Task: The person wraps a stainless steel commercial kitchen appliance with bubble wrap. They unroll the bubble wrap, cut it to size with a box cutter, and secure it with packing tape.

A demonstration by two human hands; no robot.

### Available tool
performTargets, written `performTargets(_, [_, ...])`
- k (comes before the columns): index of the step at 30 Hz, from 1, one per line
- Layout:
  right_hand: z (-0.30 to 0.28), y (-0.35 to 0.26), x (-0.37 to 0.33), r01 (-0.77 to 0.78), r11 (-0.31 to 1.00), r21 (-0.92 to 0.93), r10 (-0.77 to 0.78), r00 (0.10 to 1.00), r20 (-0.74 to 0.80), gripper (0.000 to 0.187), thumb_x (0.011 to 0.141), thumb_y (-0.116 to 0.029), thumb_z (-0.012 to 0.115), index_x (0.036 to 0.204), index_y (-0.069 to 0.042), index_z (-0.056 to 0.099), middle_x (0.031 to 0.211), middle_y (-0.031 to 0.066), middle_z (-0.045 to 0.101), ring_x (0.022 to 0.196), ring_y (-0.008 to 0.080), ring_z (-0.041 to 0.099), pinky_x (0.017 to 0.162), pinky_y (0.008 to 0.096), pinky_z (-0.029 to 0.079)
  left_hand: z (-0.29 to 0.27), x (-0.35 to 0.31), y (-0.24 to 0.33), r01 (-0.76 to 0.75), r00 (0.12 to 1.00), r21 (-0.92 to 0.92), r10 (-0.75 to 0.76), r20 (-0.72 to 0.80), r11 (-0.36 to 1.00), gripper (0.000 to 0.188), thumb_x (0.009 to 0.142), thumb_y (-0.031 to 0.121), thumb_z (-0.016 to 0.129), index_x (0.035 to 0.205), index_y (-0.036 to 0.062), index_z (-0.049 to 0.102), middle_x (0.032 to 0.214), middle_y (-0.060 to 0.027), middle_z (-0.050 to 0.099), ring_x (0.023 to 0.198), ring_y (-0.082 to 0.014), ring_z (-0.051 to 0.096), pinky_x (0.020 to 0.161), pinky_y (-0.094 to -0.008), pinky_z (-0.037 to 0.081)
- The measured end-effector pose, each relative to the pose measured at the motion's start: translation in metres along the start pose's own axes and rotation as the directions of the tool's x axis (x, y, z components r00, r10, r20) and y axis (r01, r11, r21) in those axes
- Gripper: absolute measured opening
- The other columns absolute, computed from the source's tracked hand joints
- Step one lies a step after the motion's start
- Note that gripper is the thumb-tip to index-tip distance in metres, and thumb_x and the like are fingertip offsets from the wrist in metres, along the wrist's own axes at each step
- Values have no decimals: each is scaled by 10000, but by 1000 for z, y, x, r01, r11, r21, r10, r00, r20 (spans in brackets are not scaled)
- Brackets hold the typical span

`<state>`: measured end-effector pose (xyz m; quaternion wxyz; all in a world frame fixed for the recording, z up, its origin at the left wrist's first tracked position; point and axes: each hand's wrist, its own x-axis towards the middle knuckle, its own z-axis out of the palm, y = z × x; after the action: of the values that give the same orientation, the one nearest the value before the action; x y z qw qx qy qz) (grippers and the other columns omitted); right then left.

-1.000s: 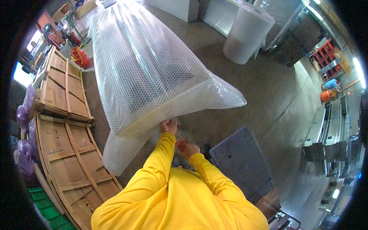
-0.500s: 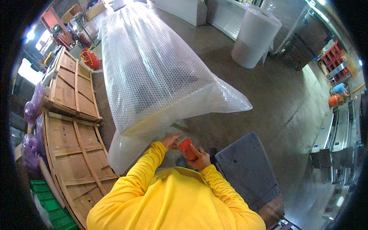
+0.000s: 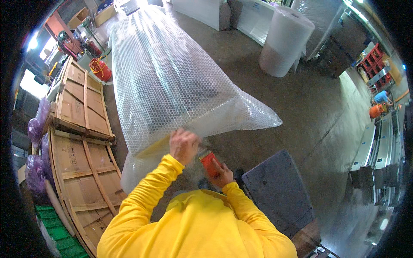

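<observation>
A long package in clear bubble wrap point(image 3: 167, 81) stretches away in front of me, its loose corner flaring out to the right. At its near end is my left hand point(image 3: 184, 145), back upward and fingers curled, slightly blurred; whatever lies in the fingers is hidden. My right hand point(image 3: 224, 175) grips a red boxy tool that looks like a tape dispenser point(image 3: 209, 164), held just right of and below the left hand. Its front end points toward the wrap. A yellowish strip point(image 3: 155, 147) shows at the wrap's near edge, beside the left hand.
Wood-framed cardboard crates point(image 3: 86, 176) line the left, near a green crate point(image 3: 60, 230) and a red gas cylinder point(image 3: 100, 69). A bubble-wrap roll point(image 3: 286, 43) stands far right. Close on my right is a dark flat-topped surface point(image 3: 279, 193). A person in blue point(image 3: 382, 97) crouches far right.
My left hand has moved up and forward from beside the red dispenser to the package's near edge. The right hand stays nearly in place, still gripping the dispenser.
</observation>
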<state>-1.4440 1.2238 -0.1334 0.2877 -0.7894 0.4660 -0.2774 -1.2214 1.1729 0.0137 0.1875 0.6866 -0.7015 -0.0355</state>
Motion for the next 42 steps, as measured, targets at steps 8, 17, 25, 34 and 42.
performTargets(8, [42,15,74,-43,999,13,43,999,-29,772,678,-342,726,1396,-343,443,979,178,627,813,407,641,671,496,542,-41,58,0,-143,941,16,141,-307,990,339,748,192,740,1084,216,704,1039,-26,595,955,-220,572,847,-383,414])
performTargets(17, [71,47,80,-206,963,-176,255,909,330,781,728,-425,673,1435,-389,345,1087,170,640,919,413,640,759,522,531,-47,80,-18,28,989,-342,-75,-125,939,288,753,132,732,1041,132,715,955,-65,631,935,-248,590,836,-385,446])
performTargets(25, [62,33,90,-211,949,-232,288,879,379,801,765,-435,638,1462,-435,243,1134,178,629,924,413,639,824,530,513,59,-12,20,190,947,-749,-321,-32,635,166,888,191,639,917,31,672,856,-100,675,804,-235,625,772,-383,489])
performTargets(34, [57,10,109,-184,886,-426,383,808,448,515,868,-361,572,1358,-224,494,1340,113,538,1107,326,609,782,469,551,322,-28,-84,186,670,-522,-280,687,-833,267,869,277,609,894,15,655,911,-125,681,791,-303,651,709,-432,521])
performTargets(42, [42,31,53,308,795,-523,268,595,758,502,813,-401,633,1278,-234,540,1331,86,542,1182,318,555,922,458,493,261,-7,-50,-305,745,-403,-480,463,-863,98,772,-13,494,842,50,520,793,-89,535,690,-244,500,646,-395,446])
